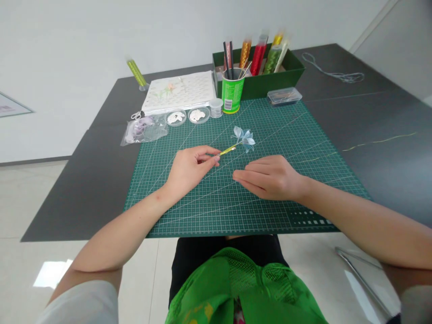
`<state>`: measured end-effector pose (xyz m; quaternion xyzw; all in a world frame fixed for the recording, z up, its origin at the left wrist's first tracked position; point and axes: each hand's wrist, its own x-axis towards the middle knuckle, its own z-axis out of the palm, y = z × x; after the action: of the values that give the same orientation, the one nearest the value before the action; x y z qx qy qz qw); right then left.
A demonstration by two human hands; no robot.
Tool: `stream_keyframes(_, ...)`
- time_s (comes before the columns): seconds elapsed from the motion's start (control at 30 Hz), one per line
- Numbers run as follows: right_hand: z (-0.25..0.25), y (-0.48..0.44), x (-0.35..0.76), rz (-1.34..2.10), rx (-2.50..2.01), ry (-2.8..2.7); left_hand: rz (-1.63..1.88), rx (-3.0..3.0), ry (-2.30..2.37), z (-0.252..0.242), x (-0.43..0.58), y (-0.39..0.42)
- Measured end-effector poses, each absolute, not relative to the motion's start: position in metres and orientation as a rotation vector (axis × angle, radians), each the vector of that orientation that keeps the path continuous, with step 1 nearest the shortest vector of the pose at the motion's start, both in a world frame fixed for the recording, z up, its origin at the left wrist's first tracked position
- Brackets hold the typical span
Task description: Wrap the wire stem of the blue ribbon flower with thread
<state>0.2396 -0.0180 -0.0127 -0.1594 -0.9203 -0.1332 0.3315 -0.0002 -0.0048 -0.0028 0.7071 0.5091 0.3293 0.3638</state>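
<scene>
My left hand pinches the yellow-green stem of a small pale blue flower, which lies low over the green cutting mat. My right hand rests on the mat just right of the left hand, fingers together and pointing left, closed as if on a fine thread that I cannot make out. A thin yellow thread runs across the table from the right toward the mat.
At the mat's far edge stand a green cup of tools, a green box with glitter tubes, a clear case, two small dishes of petals, a white pad and a plastic bag. A cord lies far right.
</scene>
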Motion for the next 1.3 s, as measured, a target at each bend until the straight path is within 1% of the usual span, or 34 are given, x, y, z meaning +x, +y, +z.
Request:
stream_keyframes(0.2, -0.006, -0.022, 0.24, -0.386, -0.384, -2.364, 0.514, 2.014, 1.242, -0.009, 0.002, -0.008)
stream_keyframes(0.33, -0.001, -0.022, 0.245, -0.392, -0.438, -2.388, 0.415, 2.159, 1.175, -0.006, 0.005, -0.015)
stream_keyframes(0.5, 0.004, -0.019, 0.252, -0.104, -0.722, -2.506, 0.414, 2.255, 1.092, -0.004, 0.008, -0.024)
stream_keyframes(0.83, 0.012, -0.007, 0.253, 0.528, -0.922, -2.321, 0.364, 2.291, 0.971, 0.0, 0.011, -0.03)
stream_keyframes(1.3, -0.006, 0.012, 0.259, 0.81, -1.051, -2.199, 0.427, 2.221, 0.928, 0.007, 0.01, -0.033)
